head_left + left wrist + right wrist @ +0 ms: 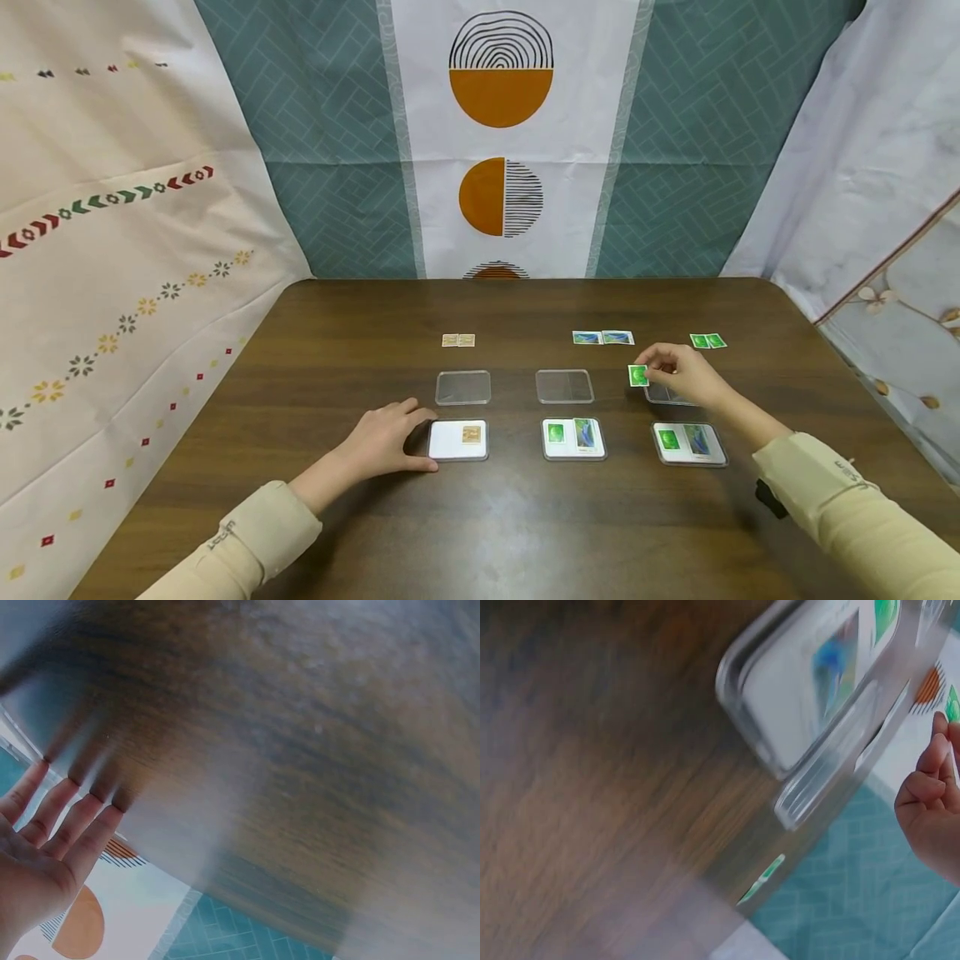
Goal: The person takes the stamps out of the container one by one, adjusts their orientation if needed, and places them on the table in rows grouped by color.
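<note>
In the head view my right hand [678, 373] pinches a small green stamp [637, 376] between thumb and fingertips, raised beside a clear plastic lid [670, 394] that the hand partly hides. My left hand [386, 437] rests on the table, thumb and forefinger spread at the left side of a clear-rimmed case [437, 440]. That case has a white insert with one tan stamp [471, 434]. In the left wrist view the fingers [75, 825] are extended, tips on the tabletop. The right wrist view catches the right hand [934, 791] pinching the green stamp [952, 703].
A middle case [573, 452] and a right case [693, 457] each hold a green and a blue stamp. Two clear lids [463, 388] lie behind. Farther back are pairs of tan stamps [458, 340], blue stamps [603, 337] and green stamps [708, 341].
</note>
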The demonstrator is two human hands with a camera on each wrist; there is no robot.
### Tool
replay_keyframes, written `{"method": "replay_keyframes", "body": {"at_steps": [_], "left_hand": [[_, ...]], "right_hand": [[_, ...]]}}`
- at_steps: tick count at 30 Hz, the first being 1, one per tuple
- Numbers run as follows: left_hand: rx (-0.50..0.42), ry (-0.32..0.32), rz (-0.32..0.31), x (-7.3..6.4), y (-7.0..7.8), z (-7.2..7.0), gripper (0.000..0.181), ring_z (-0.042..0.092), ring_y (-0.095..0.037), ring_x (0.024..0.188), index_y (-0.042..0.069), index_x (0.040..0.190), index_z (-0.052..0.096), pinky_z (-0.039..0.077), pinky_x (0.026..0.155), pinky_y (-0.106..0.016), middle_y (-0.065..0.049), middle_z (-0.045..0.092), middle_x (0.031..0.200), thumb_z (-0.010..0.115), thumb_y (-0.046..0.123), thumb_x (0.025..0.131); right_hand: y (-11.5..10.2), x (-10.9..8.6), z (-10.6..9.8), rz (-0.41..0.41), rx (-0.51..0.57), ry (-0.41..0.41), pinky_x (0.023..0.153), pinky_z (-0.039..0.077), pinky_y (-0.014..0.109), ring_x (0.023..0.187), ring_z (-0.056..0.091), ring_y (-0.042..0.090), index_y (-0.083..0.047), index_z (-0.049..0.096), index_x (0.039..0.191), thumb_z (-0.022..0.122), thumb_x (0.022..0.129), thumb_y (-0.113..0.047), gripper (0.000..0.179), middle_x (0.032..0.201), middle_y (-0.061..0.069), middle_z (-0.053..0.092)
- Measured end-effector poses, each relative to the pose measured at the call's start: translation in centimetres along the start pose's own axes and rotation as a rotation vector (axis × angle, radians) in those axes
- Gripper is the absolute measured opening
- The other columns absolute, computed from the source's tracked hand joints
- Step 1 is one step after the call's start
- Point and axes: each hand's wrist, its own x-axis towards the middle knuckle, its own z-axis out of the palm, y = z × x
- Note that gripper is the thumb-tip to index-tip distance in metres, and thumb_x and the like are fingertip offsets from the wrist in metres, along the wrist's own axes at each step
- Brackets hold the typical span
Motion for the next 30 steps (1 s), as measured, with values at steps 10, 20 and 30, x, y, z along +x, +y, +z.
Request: {"method": "replay_keyframes", "body": {"at_steps": [10, 20, 30], "left_hand": [[0.000, -0.011, -0.007, -0.1, -0.1, 0.0, 0.066, 0.060, -0.018, 0.080, 0.019, 0.116, 0.062, 0.047, 0.061, -0.036, 0.003, 0.057, 0.092, 0.076, 0.058, 0.065], [-0.007, -0.011, -0.011, 0.2, 0.1, -0.2, 0.067, 0.060, -0.019, 0.081, 0.018, 0.116, 0.062, 0.048, 0.062, -0.037, 0.002, 0.057, 0.092, 0.076, 0.058, 0.065], [-0.012, -0.018, -0.016, 0.0, 0.2, -0.2, 0.067, 0.061, -0.020, 0.082, 0.018, 0.117, 0.062, 0.048, 0.062, -0.037, 0.002, 0.058, 0.094, 0.076, 0.058, 0.065]], "right_hand": [[2.0, 0.9, -1.6, -0.028, -0.008, 0.016, 0.054, 0.036, 0.021, 0.060, 0.043, 0.002, 0.006, 0.062, 0.100, 0.060, 0.088, 0.001, 0.014, 0.076, 0.014, 0.061], [2.9, 1.6, -3.0, -0.046, -0.079, 0.007, 0.053, 0.039, 0.023, 0.059, 0.047, 0.001, 0.006, 0.062, 0.098, 0.061, 0.086, 0.004, 0.012, 0.074, 0.013, 0.063], [3.5, 3.1, -5.2, 0.012, -0.192, -0.002, 0.061, 0.042, 0.025, 0.066, 0.053, 0.007, 0.003, 0.064, 0.098, 0.062, 0.086, 0.000, 0.012, 0.079, 0.011, 0.065]]}}
